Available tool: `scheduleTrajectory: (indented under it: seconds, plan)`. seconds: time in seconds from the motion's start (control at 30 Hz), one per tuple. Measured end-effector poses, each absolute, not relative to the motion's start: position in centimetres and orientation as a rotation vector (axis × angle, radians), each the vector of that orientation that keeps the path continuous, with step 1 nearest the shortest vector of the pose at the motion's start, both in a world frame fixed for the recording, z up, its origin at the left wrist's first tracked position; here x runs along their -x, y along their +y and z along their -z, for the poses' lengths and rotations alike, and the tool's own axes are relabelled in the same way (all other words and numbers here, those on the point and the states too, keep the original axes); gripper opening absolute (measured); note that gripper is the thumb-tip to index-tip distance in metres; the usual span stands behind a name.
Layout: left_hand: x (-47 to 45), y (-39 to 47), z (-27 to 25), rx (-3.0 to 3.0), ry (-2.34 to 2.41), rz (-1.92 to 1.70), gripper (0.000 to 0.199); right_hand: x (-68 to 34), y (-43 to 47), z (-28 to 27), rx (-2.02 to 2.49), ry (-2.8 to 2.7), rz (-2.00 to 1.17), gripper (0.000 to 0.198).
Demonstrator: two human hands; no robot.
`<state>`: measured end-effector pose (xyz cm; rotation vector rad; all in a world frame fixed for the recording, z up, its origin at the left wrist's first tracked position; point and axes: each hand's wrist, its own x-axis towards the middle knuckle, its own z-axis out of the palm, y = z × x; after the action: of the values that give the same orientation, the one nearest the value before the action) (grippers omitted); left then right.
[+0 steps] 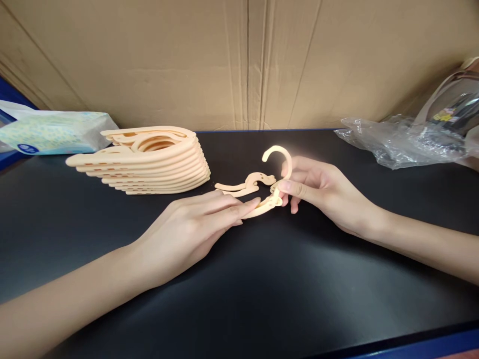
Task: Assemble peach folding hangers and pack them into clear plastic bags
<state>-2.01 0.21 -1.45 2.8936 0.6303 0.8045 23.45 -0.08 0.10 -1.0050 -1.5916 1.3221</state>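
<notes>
Holding a cream hanger (276, 200) over the black desk (262, 299)
Left fingers (227, 215) grip its arm (260, 209); right fingers (299, 190) pinch its hook's (288, 162) base.

Smooth, probably plastic hanger (276, 200); slightly glossy tabletop (262, 289).

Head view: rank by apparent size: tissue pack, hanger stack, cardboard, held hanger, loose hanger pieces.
1. Cardboard
2. Hanger stack
3. Tissue pack, cut off by the frame edge
Unranked, both smaller: held hanger and loose hanger pieces; the left hand partly hides the held one.
</notes>
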Motion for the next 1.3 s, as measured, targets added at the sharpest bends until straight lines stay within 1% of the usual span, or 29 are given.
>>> scheduleTrajectory:
  seconds: [0.13, 0.37, 0.53, 0.67, 0.9, 1.03, 1.13, 1.3]
  plan:
    - [2.13, 0.38, 1.99, -2.920, 0.683, -0.828, 0.038, -23.46, 0.02, -0.12, 1.026, -1.614, -1.269, 0.031]
    - [1.91, 0.31, 1.91, -2.978, 0.716, -0.810, 0.038, -23.49, 0.04, -0.47, 1.038, -1.677, -1.168, 0.033]
    - [1.81, 0.19, 1.71, -3.001, 0.725, -0.797, 0.038, -23.60, 0.01, -0.38, 1.051, -1.681, -1.162, 0.032]
    - [1.72, 0.08, 1.36, -3.005, 0.731, -0.755, 0.038, -23.61, -0.02, -0.35, 1.045, -1.676, -1.177, 0.037]
    - [2.06, 0.26, 1.65, -2.956, 0.718, -0.770, 0.040, -23.76, 0.24, -0.42, 1.027, -1.633, -1.302, 0.035]
    - [2.22, 0.32, 1.84, -2.908, 0.691, -0.789, 0.041, -24.14, 0.57, -0.11, 0.989, -1.598, -1.440, 0.031]
    - [2.26, 0.29, 1.88, -2.891, 0.677, -0.784, 0.041, -24.29, 0.70, -0.03, 0.980, -1.583, -1.483, 0.028]
    - [2.09, 0.22, 1.46, -2.865, 0.651, -0.777, 0.042, -24.28, 0.83, -0.46, 0.991, -1.539, -1.574, 0.030]
